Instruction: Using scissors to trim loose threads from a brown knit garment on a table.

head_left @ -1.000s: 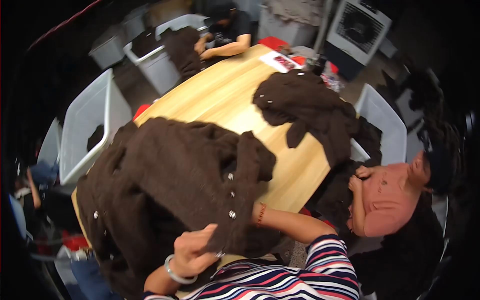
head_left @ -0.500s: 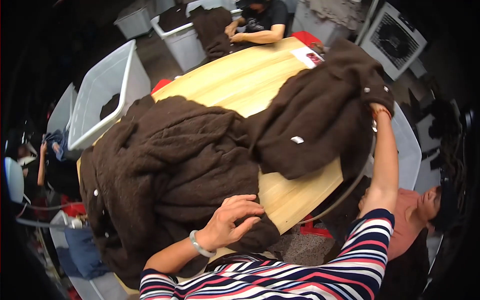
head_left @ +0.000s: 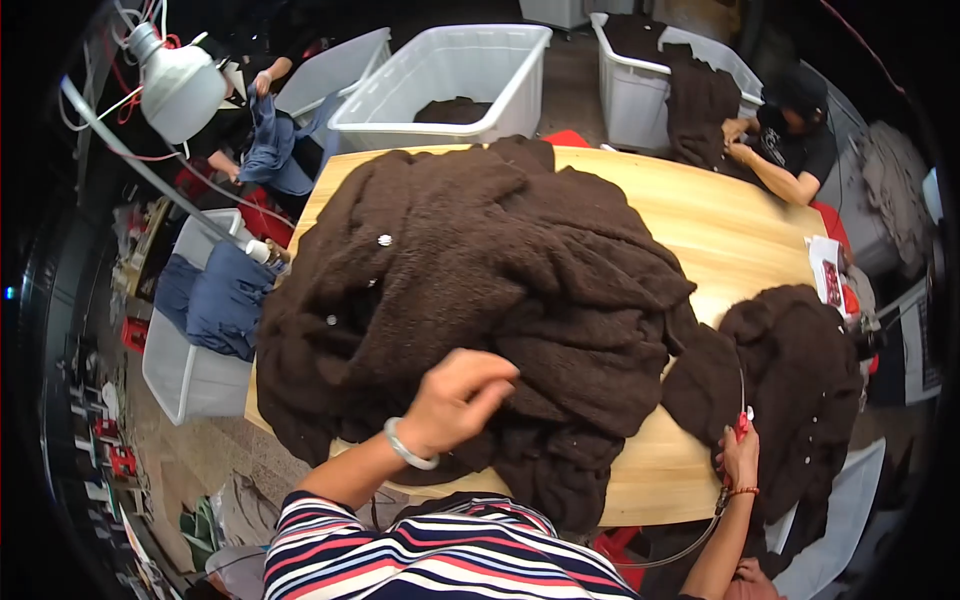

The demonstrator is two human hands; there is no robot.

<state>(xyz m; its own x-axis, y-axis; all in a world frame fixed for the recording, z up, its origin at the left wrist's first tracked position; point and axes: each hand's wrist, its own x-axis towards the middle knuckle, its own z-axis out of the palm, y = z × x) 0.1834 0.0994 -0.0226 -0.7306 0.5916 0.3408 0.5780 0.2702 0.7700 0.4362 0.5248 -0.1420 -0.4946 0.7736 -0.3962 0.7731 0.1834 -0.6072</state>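
A large heap of dark brown fuzzy garments [head_left: 450, 260] covers the left and middle of a wooden table [head_left: 660, 475]. My left hand [head_left: 455, 400], with a pale bangle at its wrist, is over the near part of the heap. Its fingers are curled together; whatever they may hold is hidden. At the table's right side, my right hand [head_left: 738, 460] is closed round a small red-handled tool [head_left: 742, 424], its exact kind unclear. Beside that hand, another brown garment [head_left: 800, 385] with small pale spots lies over the table's right edge. A thin hose [head_left: 690, 553] runs near my right wrist.
White bins stand behind the table [head_left: 440, 60] and at its left [head_left: 180, 375], with a further bin [head_left: 850, 510] below the right edge. A person [head_left: 790, 140] handles brown cloth at the far right. A lamp bulb [head_left: 180, 95] hangs at upper left.
The view has swung left. My right hand has come away from the raised brown garment, now lying at the right edge, and holds the red-handled tool. My left fingers have curled closed.
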